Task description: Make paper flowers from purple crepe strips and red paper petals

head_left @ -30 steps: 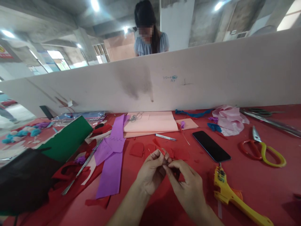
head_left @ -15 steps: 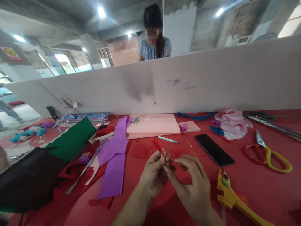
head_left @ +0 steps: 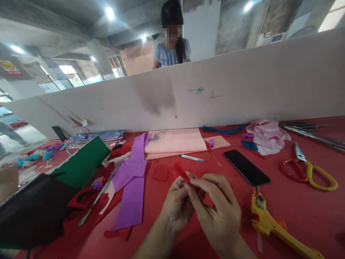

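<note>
Between my hands, above the red tabletop, is a small gathered piece of red crepe paper [head_left: 180, 170], its flared end pointing up and away. My left hand [head_left: 176, 205] pinches it from below and the left. The thumb and forefinger of my right hand [head_left: 219, 205] close on its lower end, touching the left fingertips. What lies inside the pinch is hidden. Just left and beyond lies a cut red paper petal [head_left: 160, 173], flat on the table. A white pen [head_left: 193, 158] rests beyond my fingers.
To the right are a black phone [head_left: 246, 167], a yellow glue gun [head_left: 272, 225] and red-and-yellow scissors [head_left: 307, 169]. Purple crepe paper [head_left: 130, 205], thin wires [head_left: 99, 194] and a green sheet [head_left: 81, 163] lie left. A white partition [head_left: 121, 100] stands behind, with a person [head_left: 172, 50] beyond it.
My right hand has moved left and in, its thumb and forefinger now closing on the red paper's base beside my left fingers. The view has shifted slightly.
</note>
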Available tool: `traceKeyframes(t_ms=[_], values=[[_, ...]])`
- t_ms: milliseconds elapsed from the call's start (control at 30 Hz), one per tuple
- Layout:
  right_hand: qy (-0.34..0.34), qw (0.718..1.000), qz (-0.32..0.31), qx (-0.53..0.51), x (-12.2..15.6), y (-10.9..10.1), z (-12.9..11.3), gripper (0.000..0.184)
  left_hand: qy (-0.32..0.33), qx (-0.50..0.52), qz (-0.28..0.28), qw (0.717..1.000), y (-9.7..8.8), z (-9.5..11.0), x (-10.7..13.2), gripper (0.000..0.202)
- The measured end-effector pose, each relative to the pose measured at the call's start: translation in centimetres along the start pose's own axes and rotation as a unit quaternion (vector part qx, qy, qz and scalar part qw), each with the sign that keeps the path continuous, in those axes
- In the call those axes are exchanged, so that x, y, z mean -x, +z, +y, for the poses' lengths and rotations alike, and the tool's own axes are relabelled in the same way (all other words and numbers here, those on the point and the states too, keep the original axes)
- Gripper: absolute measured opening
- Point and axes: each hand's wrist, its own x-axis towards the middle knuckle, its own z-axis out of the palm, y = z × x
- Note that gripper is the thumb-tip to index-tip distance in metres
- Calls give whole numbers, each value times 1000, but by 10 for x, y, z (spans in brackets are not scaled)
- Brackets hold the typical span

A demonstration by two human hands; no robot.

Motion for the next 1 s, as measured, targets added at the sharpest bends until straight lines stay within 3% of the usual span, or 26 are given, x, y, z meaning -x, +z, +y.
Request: traceKeyframes(t_ms=[633,833,933,1000], values=[[2,1000,1,-25,-4,-10,-4,24,-44,66,-43,996,-6,-1,4,30],[117,989,-44,-75,10,-7,9,13,-36,89,-69,993,-3,7,2,25],[183,973,-103,-93,13,-5,16,5,-45,63,-58,995,-4,14,-1,29],[233,953,-149,-126,12,-4,19,11,-48,46,-48,997,-5,17,-3,29]])
